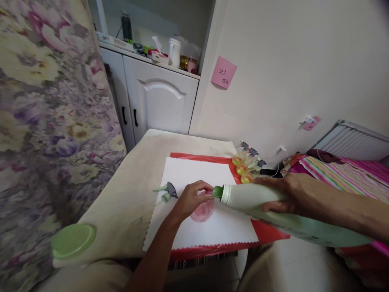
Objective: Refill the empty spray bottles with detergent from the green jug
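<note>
My left hand (194, 198) has its fingers closed around the neck of a small, clear pink bottle (202, 213), which stands on a white sheet with a scalloped edge (188, 172). My right hand (281, 195) grips a large pale green bottle (249, 199), tilted nearly level. Its green spout (217, 192) points left, right at the pink bottle's mouth; whether liquid flows cannot be seen. Left of my left hand, a green and dark grey trigger spray head (169, 192) lies at the edge of the white sheet.
Several spray bottles with yellow liquid (246, 170) stand at the table's right rear. Beneath the white sheet lies a red sheet (267, 231). A big green lid (73, 240) sits at the near left corner. White cabinets (164, 93) and a wall border the back; a floral curtain (54, 121) hangs left.
</note>
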Motion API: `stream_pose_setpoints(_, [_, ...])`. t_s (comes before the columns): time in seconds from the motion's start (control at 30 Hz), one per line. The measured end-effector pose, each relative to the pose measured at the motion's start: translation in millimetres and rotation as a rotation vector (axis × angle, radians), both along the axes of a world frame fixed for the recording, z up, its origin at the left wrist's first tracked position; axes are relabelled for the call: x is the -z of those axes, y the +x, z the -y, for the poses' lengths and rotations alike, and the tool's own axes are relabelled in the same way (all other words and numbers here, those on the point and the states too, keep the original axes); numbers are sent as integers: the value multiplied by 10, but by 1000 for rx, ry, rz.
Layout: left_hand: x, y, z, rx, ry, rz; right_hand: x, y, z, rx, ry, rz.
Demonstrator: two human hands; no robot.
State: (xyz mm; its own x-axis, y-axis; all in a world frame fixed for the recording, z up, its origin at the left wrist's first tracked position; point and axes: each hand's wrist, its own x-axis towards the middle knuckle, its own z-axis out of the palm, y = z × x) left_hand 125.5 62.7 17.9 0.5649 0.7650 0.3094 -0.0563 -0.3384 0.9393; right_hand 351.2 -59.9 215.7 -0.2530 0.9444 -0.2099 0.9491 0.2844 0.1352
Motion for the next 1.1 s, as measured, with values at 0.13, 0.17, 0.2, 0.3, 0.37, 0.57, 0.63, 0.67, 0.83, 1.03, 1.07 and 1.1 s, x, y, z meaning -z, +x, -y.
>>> stream_pose_setpoints(0.13, [-5,-5,3,4,2,2,7,7,-2,-17,9,8])
stream_pose_setpoints(0.17, [-7,-7,4,4,2,2,13,15,-1,-21,11,4])
stream_pose_setpoints(0.2, [-9,-8,5,5,2,3,20,25,-1,-27,17,-3])
stream_pose_setpoints(0.3, [-13,-9,6,4,11,-1,40,53,-3,-43,47,-25])
stream_pose_setpoints(0.37, [-12,-8,4,5,13,-8,41,54,-4,-45,53,-35])
stream_pose_setpoints(0.57, [7,-6,-6,0,18,-3,10,12,-3,-10,20,-19])
stream_pose_setpoints(0.63, [12,-7,-8,2,13,-2,20,23,-6,-8,19,-2])
stream_pose_setpoints(0.67, [14,-7,-8,3,12,0,28,32,-8,-8,16,5])
stream_pose_setpoints(0.83, [12,-11,-5,10,7,10,54,56,-14,-20,36,29])
stream_pose_setpoints(1.03, [0,-13,0,13,4,18,35,37,-8,-4,16,1])
stream_pose_setpoints(1.07, [0,-13,-2,12,6,21,34,39,-6,4,14,3])
stream_pose_setpoints(1.1, [0,-13,-4,11,7,21,35,43,-3,9,11,8])
